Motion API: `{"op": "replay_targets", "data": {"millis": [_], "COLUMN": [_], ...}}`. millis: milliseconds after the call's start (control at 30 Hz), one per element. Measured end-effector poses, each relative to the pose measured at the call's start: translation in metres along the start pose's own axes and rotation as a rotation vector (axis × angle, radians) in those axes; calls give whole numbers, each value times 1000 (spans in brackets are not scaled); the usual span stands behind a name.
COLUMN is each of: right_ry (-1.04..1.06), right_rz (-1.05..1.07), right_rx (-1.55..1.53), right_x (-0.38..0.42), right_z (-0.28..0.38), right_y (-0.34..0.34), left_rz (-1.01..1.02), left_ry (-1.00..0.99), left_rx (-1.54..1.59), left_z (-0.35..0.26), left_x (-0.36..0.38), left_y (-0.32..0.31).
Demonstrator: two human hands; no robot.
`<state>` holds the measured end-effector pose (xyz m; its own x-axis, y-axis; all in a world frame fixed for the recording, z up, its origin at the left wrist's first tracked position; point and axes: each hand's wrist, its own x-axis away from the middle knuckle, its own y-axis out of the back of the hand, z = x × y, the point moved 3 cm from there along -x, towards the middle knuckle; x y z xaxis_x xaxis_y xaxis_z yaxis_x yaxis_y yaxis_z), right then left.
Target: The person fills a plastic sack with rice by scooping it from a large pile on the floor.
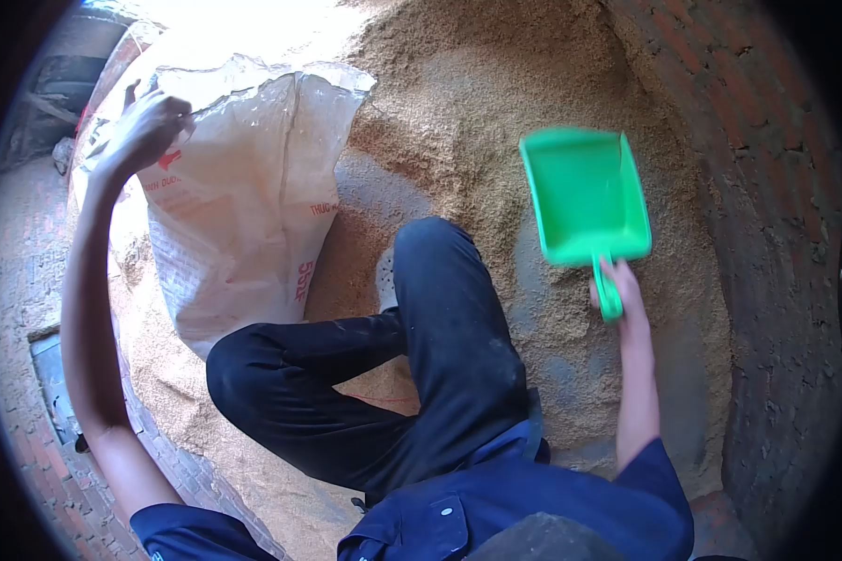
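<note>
My left hand (pixel 152 129) is closed on the upper left edge of a large white woven sack (pixel 243 201) with red printing. The sack's mouth gapes toward the top, and its lower end rests against my bent left knee. In my right hand (pixel 632 294) is the handle of a green plastic dustpan (pixel 585 196), held out to the right over the heap of tan, sawdust-like material (pixel 458 103). Its pan looks bare inside and is slightly blurred at the far edge.
A brick wall (pixel 776 187) rises along the right side. More brickwork (pixel 28 252) lies on the left. My dark-trousered legs (pixel 454 318) are folded in the middle, over the loose material. Bright light washes out the top left.
</note>
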<state>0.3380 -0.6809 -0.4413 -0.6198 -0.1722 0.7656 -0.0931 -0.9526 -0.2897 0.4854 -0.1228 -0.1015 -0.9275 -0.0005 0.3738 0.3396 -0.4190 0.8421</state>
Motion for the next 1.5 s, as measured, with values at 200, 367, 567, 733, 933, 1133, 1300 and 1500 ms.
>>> {"op": "replay_targets", "data": {"millis": [200,367,567,733,933,1133,1300,1500], "right_ry": [-528,-634,-516,-412,-328,-137,-122,-140], "right_rz": [80,64,73,203,327,396,406,336], "right_rx": [222,148,63,32,-95,-218,-192,74], "right_x": [153,164,80,-26,-171,-258,-248,-182], "right_z": [-71,-101,-90,-58,-22,18,45,122], "right_y": [94,77,-3,-88,-214,-330,-342,-327], "left_rz": [-138,15,-153,-185,-314,-345,-289,-285], "left_ry": [37,3,-12,-59,-103,-135,25,178], "left_rx": [57,231,211,209,224,325,458,613], "left_z": [40,31,20,30,35,37,40,58], "left_x": [24,19,19,16,11,11,8,-8], "left_y": [14,21,25,18,12,17,37,8]}}
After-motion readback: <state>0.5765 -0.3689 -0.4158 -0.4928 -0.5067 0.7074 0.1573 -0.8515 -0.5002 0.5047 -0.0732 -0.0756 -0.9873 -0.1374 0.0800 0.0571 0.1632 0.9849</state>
